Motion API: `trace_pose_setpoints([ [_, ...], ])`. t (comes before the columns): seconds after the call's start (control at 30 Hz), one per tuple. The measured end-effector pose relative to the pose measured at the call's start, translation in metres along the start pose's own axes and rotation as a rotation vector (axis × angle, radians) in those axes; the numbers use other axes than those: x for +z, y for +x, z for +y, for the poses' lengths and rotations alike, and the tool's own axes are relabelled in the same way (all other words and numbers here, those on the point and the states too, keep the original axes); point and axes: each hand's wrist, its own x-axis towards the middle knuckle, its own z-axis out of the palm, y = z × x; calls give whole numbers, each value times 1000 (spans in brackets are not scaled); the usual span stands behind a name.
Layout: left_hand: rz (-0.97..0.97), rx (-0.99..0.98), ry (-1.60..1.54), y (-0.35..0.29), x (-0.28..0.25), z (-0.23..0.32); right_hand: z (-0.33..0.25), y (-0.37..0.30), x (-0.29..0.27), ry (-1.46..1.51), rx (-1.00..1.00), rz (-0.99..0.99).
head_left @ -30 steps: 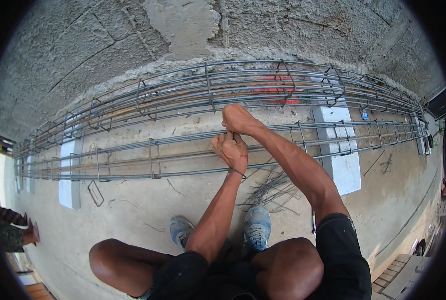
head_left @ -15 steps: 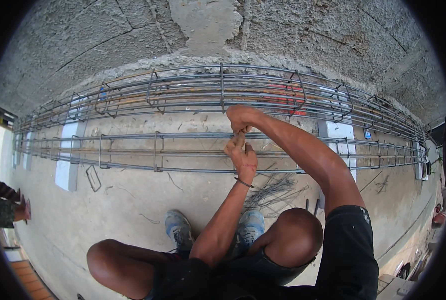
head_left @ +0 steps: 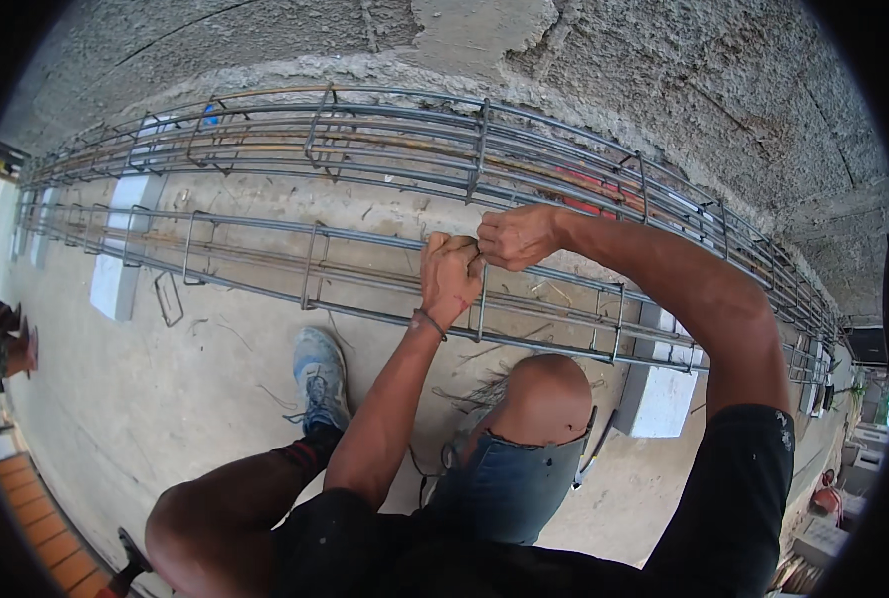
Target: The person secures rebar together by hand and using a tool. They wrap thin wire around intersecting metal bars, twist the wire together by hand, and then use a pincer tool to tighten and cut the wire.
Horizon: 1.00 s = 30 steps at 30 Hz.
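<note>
In the middle of the view, my left hand [head_left: 451, 271] and my right hand [head_left: 517, 237] meet at the far upper bar of the nearer rebar cage [head_left: 364, 312]. Both have their fingers closed, curled tightly with the fingertips almost touching. What they pinch is hidden by the fingers. Just below them a steel stirrup [head_left: 482, 309] stands around the bars. Parallel behind it runs a second rebar cage [head_left: 482, 149], its bars partly rusty; my right forearm passes over the nearer cage's right part.
White blocks [head_left: 115, 284] prop the cages, another block [head_left: 659, 399] at right. A loose stirrup [head_left: 168, 299] lies on the concrete floor. Thin wires [head_left: 484, 384] lie by my knee, a dark-handled tool [head_left: 596, 448] beside it. A rough wall [head_left: 644, 60] rises behind. Another person's foot [head_left: 31, 349] shows far left.
The view has turned, so the cages now slant down to the right. My hands have gone from one above the other to side by side, at a stirrup. My legs have shifted.
</note>
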Motion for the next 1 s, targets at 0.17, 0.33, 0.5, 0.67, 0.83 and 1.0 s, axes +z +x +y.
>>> trace_pose_setpoints([
  [0.17, -245, -137, -48, 21, -4, 2, -10, -21, -11, 48, 465, -19],
  [0.33, -126, -244, -199, 23, 10, 3, -47, -36, -47, 197, 1048, 274],
  [0.5, -232, -238, -92, 44, -5, 7, -191, -56, -103, 893, 2050, 314],
  [0.67, -425, -259, -72, 73, 1, 4, -407, -71, -65, 986, 2129, -466],
  [0.83, -581, -411, -164, 80, 5, 2, -458, -69, -13, 667, 2441, -321],
  [1.0, -593, -275, 109, 87, -1, 16, -428, -24, -39, 298, 2625, -222],
])
